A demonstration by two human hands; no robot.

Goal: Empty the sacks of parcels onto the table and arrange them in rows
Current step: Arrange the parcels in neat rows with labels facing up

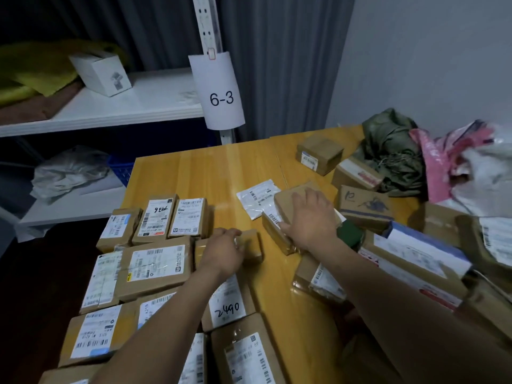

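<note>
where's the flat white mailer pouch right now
In the head view the white mailer lies flat on the table, just left of the brown box under the right hand.

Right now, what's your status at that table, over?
Left hand grips small brown box beside the rows. Right hand on flat brown parcel, grip unclear. White mailer beside it; unsorted parcels piled right.

Dim, soft indoor light with a pale glare streak on the wooden table, blurred, bowed edges.
</note>
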